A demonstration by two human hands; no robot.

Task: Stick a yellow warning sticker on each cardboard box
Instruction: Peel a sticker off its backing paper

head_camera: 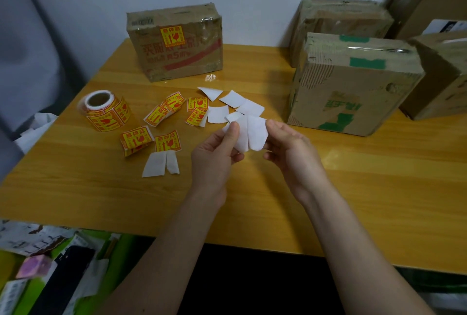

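Nearest the camera, both bare forearms reach over the front edge of the wooden table (353, 201). The left hand (217, 153) pinches a white piece of sticker backing paper (249, 135) between thumb and curled fingers, white side toward the camera; the right hand (288, 145) touches the paper's right edge with its fingertips, though whether those fingers truly grip it cannot be told. Just left of the hands lie two white backing scraps (160, 164), and beyond them several loose yellow warning stickers (168, 140) with red print are scattered, some curled. Farther left stands the sticker roll (104, 110) on its side. Behind the hands, more white backing pieces (233, 105) lie fanned out. To the right, a cardboard box with green tape (353, 84) stands upright on the table, no yellow label visible on its facing side. At the far edge, a cardboard box with red print (177, 41) carries a yellow warning sticker (172, 36) on its front. More cardboard boxes (338, 21) stand against the wall at the right.
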